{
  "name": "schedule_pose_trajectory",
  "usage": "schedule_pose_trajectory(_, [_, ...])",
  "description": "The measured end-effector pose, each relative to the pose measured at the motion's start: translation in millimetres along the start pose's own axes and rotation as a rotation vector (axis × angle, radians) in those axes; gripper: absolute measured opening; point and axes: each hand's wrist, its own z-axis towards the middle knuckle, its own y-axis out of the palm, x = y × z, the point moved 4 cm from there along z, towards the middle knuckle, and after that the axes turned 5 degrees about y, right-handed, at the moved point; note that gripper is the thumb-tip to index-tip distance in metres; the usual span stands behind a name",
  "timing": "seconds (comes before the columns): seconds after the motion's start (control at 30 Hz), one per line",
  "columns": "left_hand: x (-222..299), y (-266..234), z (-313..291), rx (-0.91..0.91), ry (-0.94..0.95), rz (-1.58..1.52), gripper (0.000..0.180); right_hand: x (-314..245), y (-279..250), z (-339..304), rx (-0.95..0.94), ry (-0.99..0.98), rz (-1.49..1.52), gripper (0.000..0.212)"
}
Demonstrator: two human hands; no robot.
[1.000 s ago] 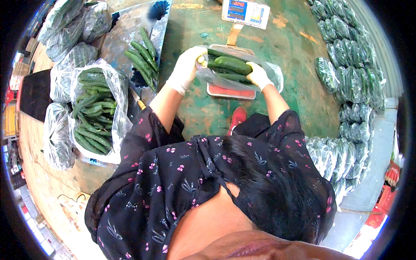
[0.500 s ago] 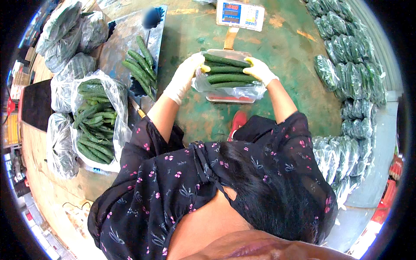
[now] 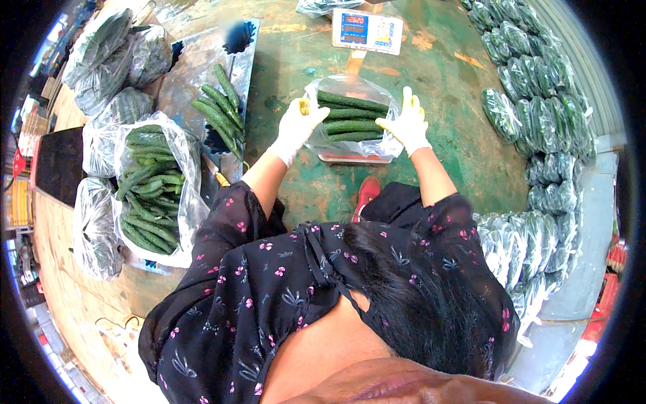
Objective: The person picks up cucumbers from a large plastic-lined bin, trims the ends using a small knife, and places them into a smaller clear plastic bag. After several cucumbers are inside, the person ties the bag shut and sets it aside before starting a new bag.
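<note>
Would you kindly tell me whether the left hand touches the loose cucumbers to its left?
Apart: the head view shows green floor between the left hand and the loose cucumbers.

Red digits (image 3: 354,20) on the scale display (image 3: 370,46)

At the upper middle of the frame, the display carries a blue panel (image 3: 345,30) on its left half. The top window shows a brightly lit red number; the two windows stacked below hold fainter red figures. Small blue and yellow markings cover the white keypad (image 3: 387,32) on the right half, too fine to make out.
</note>
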Motion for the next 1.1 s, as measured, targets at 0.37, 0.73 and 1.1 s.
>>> schedule_pose_trajectory(0.37, [26,-29,-15,-0.212,-0.089,-0.545,0.023,105,84,63,-0.054,0.309,1.472,0.031])
schedule_pose_trajectory(0.73, [215,-167,-4,-0.077,0.501,-0.551,0.027,-23,-220,-38,-0.136,-0.506,1.507,0.042])
schedule_pose_trajectory(1.1, [374,-298,-173,0.163,1.139,0.043,0.023,-88,-327,-174,0.287,-0.920,1.305,0.032])
